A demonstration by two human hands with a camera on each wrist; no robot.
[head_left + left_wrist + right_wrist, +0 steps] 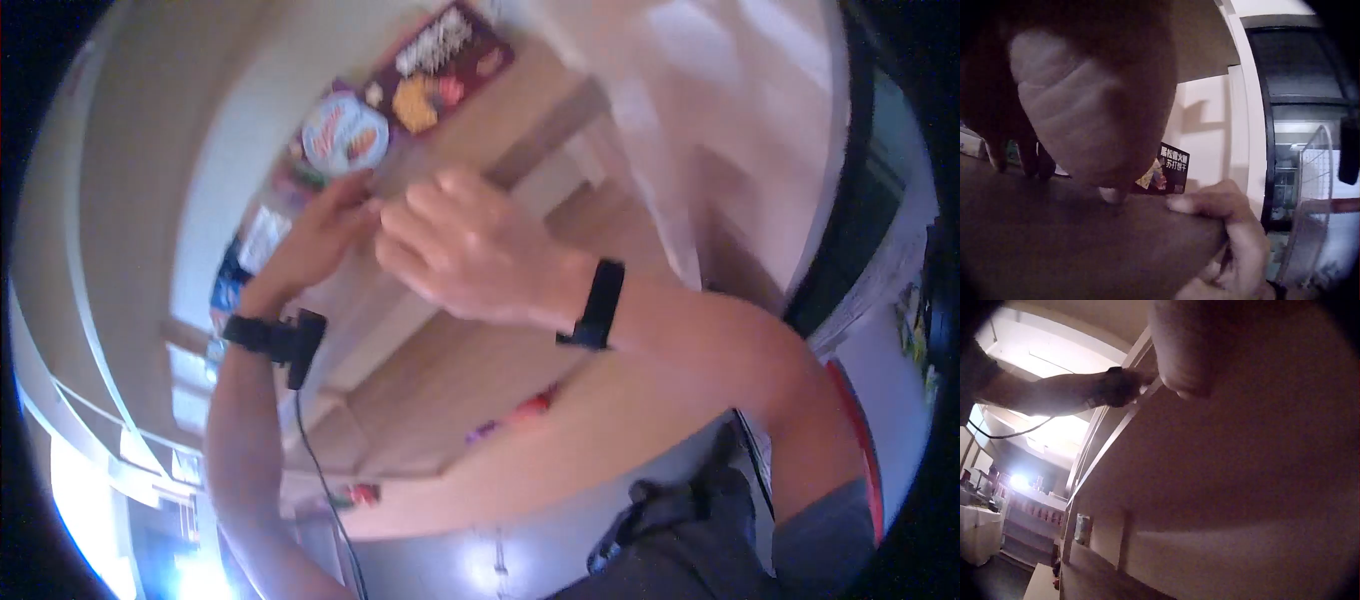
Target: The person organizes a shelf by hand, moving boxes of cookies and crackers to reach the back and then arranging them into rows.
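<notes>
In the head view my right hand [465, 245] has its fingers curled at a wooden shelf's edge. The left wrist view shows that right hand [1235, 234] gripping the board [1085, 231], thumb along its edge and fingers bent below. Beside it, my left hand [320, 235] reaches to the shelf with fairly straight fingers. Its palm [1079, 100] fills the upper left of the left wrist view, fingertips near the board's edge. A package with a round pale label [345, 135] lies just beyond the left fingers. Blur hides the exact finger contact.
A dark red snack box [430, 90] stands beyond the hands, and a blue package [232, 280] lies beside the left wrist. Small red items [535, 405] are lower down. A cable [320, 455] hangs from the left wrist. Distant shelves [1032, 519] appear in the right wrist view.
</notes>
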